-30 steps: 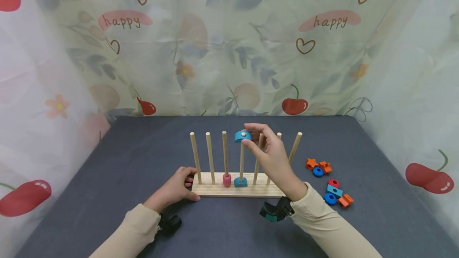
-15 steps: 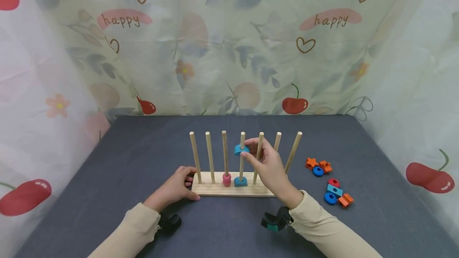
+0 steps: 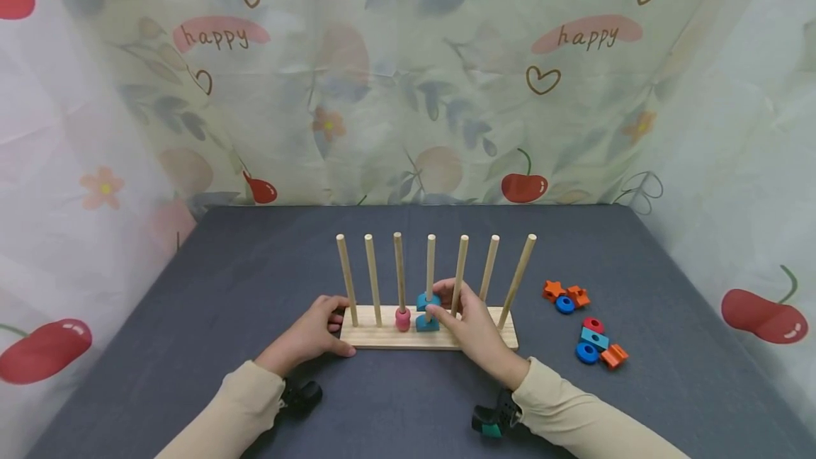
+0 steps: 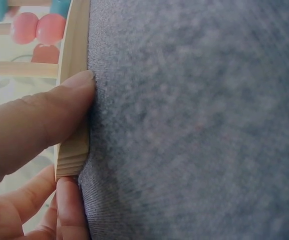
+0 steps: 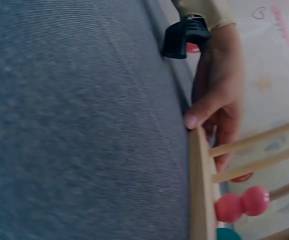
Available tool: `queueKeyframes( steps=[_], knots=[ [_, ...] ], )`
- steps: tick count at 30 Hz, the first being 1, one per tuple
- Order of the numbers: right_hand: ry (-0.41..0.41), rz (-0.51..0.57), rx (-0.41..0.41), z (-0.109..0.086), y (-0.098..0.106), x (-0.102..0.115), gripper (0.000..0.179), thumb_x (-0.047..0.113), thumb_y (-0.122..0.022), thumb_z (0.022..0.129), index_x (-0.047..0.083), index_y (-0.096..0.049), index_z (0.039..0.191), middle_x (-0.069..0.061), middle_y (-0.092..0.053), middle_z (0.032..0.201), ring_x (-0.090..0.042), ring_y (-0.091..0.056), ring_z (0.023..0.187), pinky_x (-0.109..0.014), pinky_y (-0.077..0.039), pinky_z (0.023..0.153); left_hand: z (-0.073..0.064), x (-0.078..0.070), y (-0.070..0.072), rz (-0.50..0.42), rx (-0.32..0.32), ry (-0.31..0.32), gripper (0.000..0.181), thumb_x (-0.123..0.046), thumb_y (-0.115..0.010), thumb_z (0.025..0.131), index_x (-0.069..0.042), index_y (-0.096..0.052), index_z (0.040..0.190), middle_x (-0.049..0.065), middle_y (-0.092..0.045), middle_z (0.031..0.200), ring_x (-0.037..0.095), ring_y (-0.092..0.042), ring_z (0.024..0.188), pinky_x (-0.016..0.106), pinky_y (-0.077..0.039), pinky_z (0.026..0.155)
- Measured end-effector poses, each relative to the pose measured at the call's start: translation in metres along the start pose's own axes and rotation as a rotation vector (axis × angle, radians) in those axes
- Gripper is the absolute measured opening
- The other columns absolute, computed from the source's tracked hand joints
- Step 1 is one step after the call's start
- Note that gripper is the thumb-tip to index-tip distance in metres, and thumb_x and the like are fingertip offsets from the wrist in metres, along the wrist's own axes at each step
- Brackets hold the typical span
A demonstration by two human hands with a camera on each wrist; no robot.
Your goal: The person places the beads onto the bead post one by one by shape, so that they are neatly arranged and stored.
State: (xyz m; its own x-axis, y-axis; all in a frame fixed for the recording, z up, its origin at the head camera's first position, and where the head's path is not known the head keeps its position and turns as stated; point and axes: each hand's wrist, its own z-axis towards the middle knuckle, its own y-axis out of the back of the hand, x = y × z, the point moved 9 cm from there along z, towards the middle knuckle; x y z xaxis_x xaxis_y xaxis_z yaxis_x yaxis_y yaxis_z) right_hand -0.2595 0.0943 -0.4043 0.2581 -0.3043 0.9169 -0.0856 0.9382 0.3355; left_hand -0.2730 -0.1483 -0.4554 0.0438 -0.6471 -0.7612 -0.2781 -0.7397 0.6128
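Observation:
A wooden peg board [image 3: 389, 339] with several upright pegs lies across the table. At its left end my left hand [image 3: 311, 332] grips the base; in the left wrist view the thumb [image 4: 44, 112] lies along the front and fingers touch the end face. My right hand [image 3: 477, 330] pinches a blue half-round block [image 3: 423, 300] threaded on the fourth peg from the left. Just beneath it, another blue block [image 3: 428, 324] sits at the bottom of the same peg. Pink round beads [image 5: 242, 203] are stacked on the third peg. The right fingertips are partly hidden behind pegs.
To the right of the board lie loose pieces: an orange star [image 3: 553, 291], an orange block [image 3: 579, 297], a blue ring [image 3: 564, 305], a red ring [image 3: 593, 325], a blue rectangular block [image 3: 594, 339], another blue ring [image 3: 587, 353] and another orange block [image 3: 615, 356].
My right hand has slid the blue half-round block down the fourth peg, from its top to just above the lower blue block. The left hand has stayed on the board's end.

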Motion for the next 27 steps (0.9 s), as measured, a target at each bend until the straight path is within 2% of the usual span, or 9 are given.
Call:
queueKeyframes(
  steps=[6, 12, 27],
  knots=[
    [-0.079, 0.044, -0.005, -0.002, -0.007, -0.019, 0.023, 0.004, -0.068, 0.088, 0.002, -0.059, 0.109, -0.01, -0.065, 0.103, -0.018, -0.061, 0.095, -0.027, -0.05, 0.084, 0.001, 0.0, 0.0, 0.002, -0.002, -0.003, 0.081, -0.003, -0.09, 0.061, -0.001, -0.051, 0.132, 0.014, -0.044, 0.124, 0.024, -0.053, 0.108, 0.042, -0.048, 0.096],
    [-0.141, 0.068, 0.025, -0.005, -0.013, -0.031, 0.022, 0.001, -0.067, 0.088, 0.0, -0.059, 0.109, -0.011, -0.064, 0.104, -0.017, -0.06, 0.095, -0.023, -0.05, 0.08, 0.001, 0.001, 0.0, 0.003, -0.003, -0.004, 0.082, -0.003, -0.09, 0.061, 0.0, -0.051, 0.133, 0.014, -0.045, 0.124, 0.025, -0.054, 0.109, 0.042, -0.049, 0.097],
    [-0.154, 0.058, 0.034, -0.006, -0.015, -0.033, 0.024, -0.001, -0.068, 0.087, 0.001, -0.057, 0.109, -0.011, -0.064, 0.103, -0.019, -0.06, 0.095, -0.026, -0.051, 0.079, 0.0, 0.0, 0.0, -0.004, -0.007, -0.012, 0.081, -0.002, -0.09, 0.061, 0.0, -0.052, 0.132, 0.014, -0.045, 0.124, 0.024, -0.054, 0.107, 0.042, -0.049, 0.096]
  ],
)
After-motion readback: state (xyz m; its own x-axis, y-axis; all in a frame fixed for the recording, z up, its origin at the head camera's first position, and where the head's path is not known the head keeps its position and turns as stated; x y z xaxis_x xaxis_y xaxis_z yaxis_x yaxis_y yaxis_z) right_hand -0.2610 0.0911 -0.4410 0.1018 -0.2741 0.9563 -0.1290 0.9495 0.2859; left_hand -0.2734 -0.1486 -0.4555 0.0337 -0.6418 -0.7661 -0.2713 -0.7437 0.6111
